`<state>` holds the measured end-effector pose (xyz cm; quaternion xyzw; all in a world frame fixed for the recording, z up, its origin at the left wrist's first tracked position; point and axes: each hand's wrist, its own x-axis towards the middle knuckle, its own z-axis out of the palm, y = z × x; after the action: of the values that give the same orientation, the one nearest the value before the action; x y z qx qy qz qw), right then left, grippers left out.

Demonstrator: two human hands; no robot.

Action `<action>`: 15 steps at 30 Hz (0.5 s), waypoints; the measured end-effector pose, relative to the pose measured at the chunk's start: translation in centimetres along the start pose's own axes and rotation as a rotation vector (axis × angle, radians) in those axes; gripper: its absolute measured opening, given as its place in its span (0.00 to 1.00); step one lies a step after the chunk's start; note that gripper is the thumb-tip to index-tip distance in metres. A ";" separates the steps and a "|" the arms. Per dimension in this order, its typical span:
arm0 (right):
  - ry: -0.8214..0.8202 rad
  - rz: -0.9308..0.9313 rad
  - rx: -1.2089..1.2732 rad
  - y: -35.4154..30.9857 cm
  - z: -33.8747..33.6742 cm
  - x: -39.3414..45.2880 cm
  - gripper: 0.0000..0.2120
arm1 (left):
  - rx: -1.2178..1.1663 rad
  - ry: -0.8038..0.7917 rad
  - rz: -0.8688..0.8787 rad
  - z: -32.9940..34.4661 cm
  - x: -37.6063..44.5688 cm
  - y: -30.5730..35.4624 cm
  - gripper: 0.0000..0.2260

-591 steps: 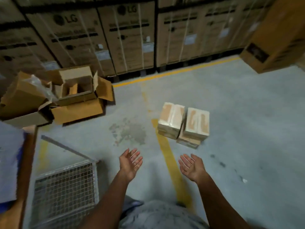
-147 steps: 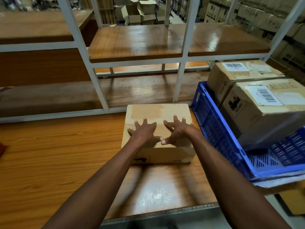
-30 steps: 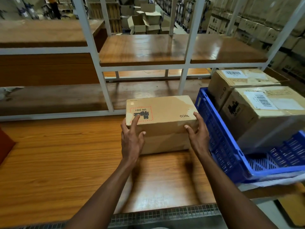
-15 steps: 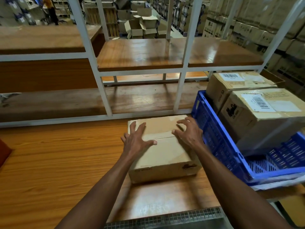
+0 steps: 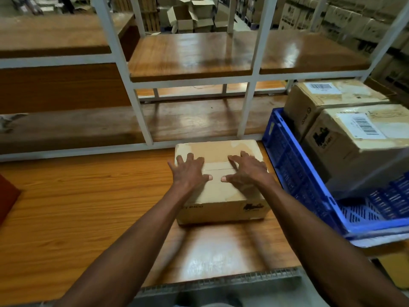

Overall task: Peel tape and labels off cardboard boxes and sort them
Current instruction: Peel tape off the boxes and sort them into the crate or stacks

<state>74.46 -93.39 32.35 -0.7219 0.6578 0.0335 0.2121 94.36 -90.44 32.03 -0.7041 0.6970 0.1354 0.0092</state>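
A small brown cardboard box lies flat on the wooden table, its taped seam running across the top. My left hand rests palm-down on the left half of the top, fingers spread. My right hand lies the same way on the right half, thumbs pointing toward each other. Two more cardboard boxes with barcode labels, one nearer and one behind it, sit in a blue plastic crate to the right.
A white metal shelf frame with wooden boards stands just behind the box. A dark red object pokes in at the left edge. Open cartons and stacked boxes fill the far background. A wire mesh edge runs along the table front.
One second ago I held the box tilted up by its sides. It now lies flat on the table, and both hands have spread out on its top.
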 end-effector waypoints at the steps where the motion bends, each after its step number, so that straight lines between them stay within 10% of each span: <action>1: 0.008 -0.003 0.009 -0.2 -0.1 -0.1 0.46 | 0.012 -0.043 0.012 0.2 -0.7 0.5 0.34; 11: 0.167 -0.039 -0.092 -4.8 2.3 -3.5 0.12 | -0.035 -0.104 0.034 0.3 -0.7 -0.1 0.37; 15: 0.251 -0.119 0.002 -3.0 4.5 -5.5 0.19 | -0.116 -0.061 -0.004 1.8 -1.4 -0.9 0.37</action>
<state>77.70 -86.51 30.84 -0.7578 0.6353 -0.0703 0.1306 94.91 -88.71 30.38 -0.7006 0.6859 0.1968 -0.0101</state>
